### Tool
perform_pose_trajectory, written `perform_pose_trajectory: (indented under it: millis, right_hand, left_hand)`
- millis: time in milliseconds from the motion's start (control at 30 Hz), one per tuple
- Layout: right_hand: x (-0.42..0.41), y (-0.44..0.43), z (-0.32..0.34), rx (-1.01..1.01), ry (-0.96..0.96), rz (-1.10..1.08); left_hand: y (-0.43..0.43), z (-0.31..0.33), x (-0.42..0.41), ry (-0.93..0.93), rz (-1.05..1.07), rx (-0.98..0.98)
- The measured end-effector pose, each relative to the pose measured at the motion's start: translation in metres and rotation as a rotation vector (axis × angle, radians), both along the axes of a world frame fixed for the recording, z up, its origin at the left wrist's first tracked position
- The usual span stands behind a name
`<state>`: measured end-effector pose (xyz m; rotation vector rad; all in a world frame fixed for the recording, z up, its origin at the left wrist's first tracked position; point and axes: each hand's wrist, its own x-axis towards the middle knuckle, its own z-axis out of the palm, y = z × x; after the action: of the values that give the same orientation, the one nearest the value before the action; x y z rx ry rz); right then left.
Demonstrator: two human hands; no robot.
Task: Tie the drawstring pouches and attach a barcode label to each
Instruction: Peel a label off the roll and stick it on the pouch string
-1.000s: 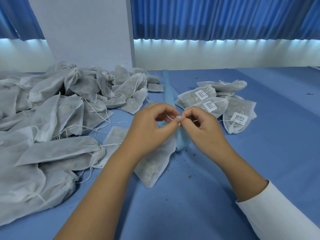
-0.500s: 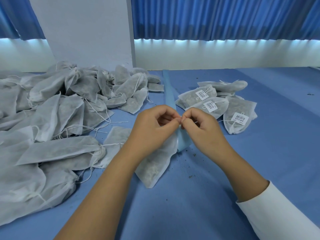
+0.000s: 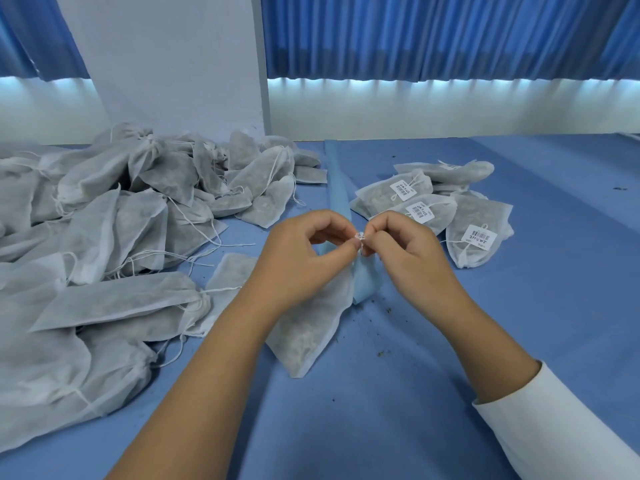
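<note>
A white filled drawstring pouch (image 3: pixel 308 327) hangs below my hands, its lower corner on the blue table. My left hand (image 3: pixel 298 261) and my right hand (image 3: pixel 412 258) meet fingertip to fingertip above it. Both pinch the pouch's thin white drawstring (image 3: pixel 360 237), where a small white knot or label shows between thumbs and forefingers. The pouch's neck is hidden behind my left hand.
A large heap of unlabelled pouches (image 3: pixel 114 216) with loose strings fills the left of the table. Several pouches with barcode labels (image 3: pixel 481 237) lie at right. A light blue paper strip (image 3: pixel 337 188) runs away from my hands. The blue table (image 3: pixel 415 393) carries dark crumbs.
My fingertips have closed together on the string, and both hands have shifted slightly. The pouch has stayed in place.
</note>
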<state>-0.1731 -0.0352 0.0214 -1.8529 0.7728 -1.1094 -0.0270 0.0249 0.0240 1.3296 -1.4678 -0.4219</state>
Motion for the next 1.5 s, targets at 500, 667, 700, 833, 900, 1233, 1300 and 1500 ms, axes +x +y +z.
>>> perform_pose_trajectory:
  millis: [500, 667, 700, 833, 900, 1233, 1300, 1500]
  right_hand:
    - [0.0001, 0.0029, -0.001, -0.151, -0.03, -0.036]
    - [-0.0016, -0.0039, -0.0028, -0.178, 0.022, -0.073]
    - [-0.0017, -0.0046, -0.0031, -0.182, 0.028, -0.076]
    - [0.0, -0.0058, -0.006, -0.179, 0.036, -0.102]
    - [0.0008, -0.0061, -0.0066, -0.169, 0.012, -0.1]
    - [0.001, -0.005, -0.004, -0.041, -0.122, -0.036]
    - [0.0012, -0.0043, -0.0043, -0.037, -0.12, -0.021]
    - [0.0011, -0.0047, -0.0044, -0.039, -0.109, -0.031]
  left_hand:
    - [0.0007, 0.0058, -0.0005, 0.189, 0.043, 0.099]
    - [0.0016, 0.0057, -0.0007, 0.153, 0.059, 0.155]
    - [0.0019, 0.0059, -0.0007, 0.151, 0.056, 0.166]
    - [0.0014, 0.0057, -0.001, 0.134, 0.068, 0.191]
    - [0.0009, 0.0059, -0.0016, 0.141, 0.069, 0.193]
    - [-0.0021, 0.0051, -0.0002, 0.329, 0.109, 0.119]
    - [-0.0019, 0.0045, -0.0003, 0.246, 0.111, 0.128]
    - [-0.0047, -0.0005, 0.0015, 0.115, 0.135, 0.111]
